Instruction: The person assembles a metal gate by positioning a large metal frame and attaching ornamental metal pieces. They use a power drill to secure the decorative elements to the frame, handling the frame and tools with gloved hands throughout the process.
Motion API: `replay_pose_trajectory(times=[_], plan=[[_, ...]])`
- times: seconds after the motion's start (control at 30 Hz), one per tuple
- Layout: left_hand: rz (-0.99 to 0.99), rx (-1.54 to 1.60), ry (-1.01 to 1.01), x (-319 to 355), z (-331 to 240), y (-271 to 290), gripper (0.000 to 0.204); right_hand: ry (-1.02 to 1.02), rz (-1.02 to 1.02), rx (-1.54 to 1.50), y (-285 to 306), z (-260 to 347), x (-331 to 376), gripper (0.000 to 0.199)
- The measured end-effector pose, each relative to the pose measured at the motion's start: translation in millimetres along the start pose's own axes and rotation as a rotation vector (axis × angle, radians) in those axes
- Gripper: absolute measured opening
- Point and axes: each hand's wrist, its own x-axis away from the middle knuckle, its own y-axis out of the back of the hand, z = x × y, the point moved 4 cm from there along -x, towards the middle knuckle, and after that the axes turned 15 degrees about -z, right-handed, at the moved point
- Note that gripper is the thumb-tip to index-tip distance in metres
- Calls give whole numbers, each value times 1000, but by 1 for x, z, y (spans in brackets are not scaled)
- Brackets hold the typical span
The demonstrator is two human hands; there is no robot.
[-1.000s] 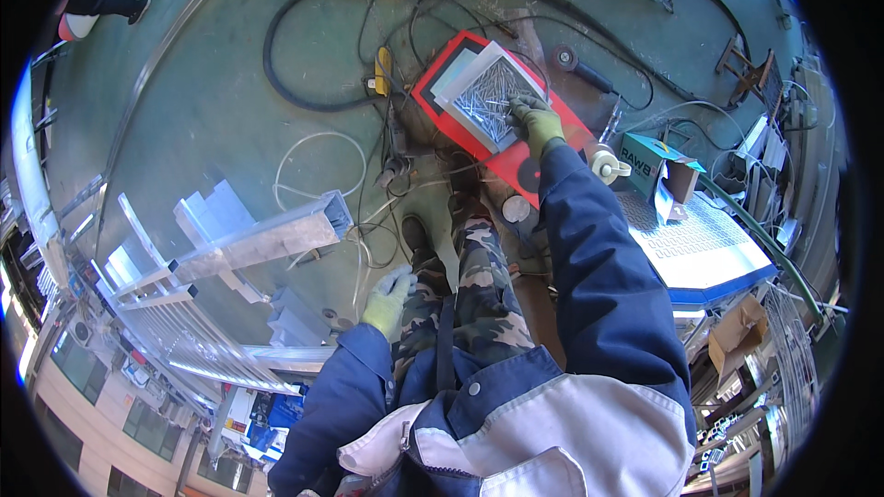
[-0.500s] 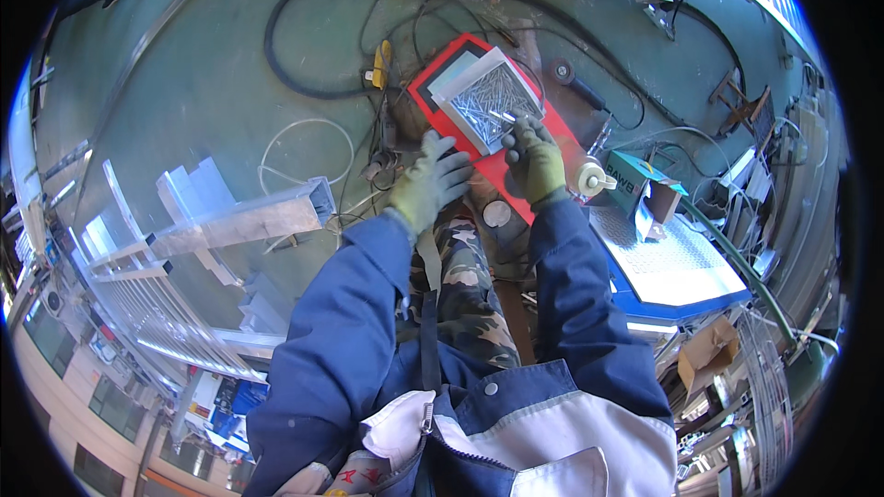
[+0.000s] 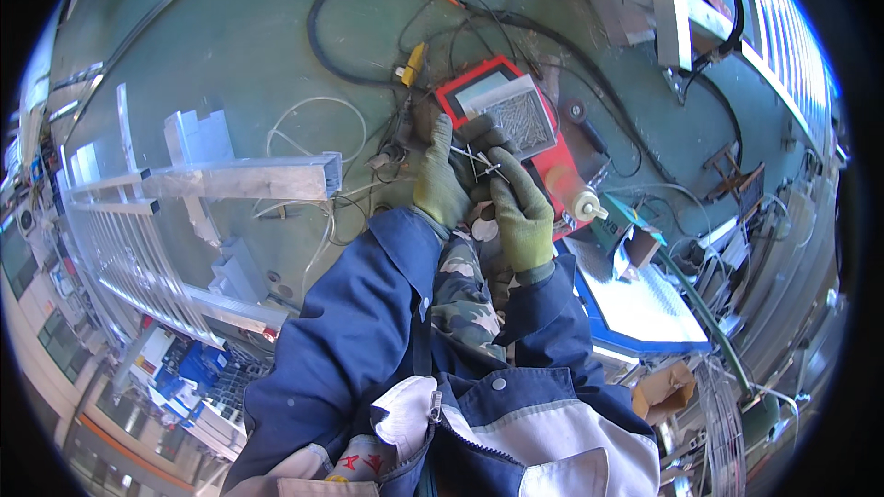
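Note:
Both my hands wear olive and grey work gloves and meet in front of the red case. My left hand is turned palm up, its fingers curled around a few thin silver pins that look like blind rivets. The thumb and fingers of my right hand pinch at one of these rivets over the left palm; the exact grip is partly hidden. Just beyond the hands, an open box full of similar rivets lies on the case.
A cream-lidded bottle stands at the case's near right end, with an angle grinder beyond. Black cables loop over the green floor. At left lies an aluminium profile; at right is a blue-edged board.
My right hand has come back from the rivet box to my left hand. My left hand has turned palm up and now cradles rivets. The view has shifted slightly.

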Motion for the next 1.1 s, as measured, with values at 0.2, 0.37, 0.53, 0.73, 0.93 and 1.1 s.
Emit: replay_pose_trajectory(times=[0.2, 0.37, 0.53, 0.73, 0.93, 1.1], plan=[[26, 55, -101, 54, -26, 4, 60, 88, 119, 71, -22, 16, 34, 37], [86, 163, -187, 101, -49, 34, 60, 42, 231, 86, -53, 17, 74, 37], [92, 205, -334, 165, -73, 66, 60, 50, 329, 127, -85, 20, 129, 35], [191, 335, -420, 252, -86, 130, 61, 119, 397, 189, -124, 0, 216, 34], [330, 391, -441, 311, -78, 194, 62, 400, 636, 326, -151, -15, 294, 34], [389, 613, -493, 337, -76, 218, 62, 524, 645, 350, -156, -29, 324, 35]])
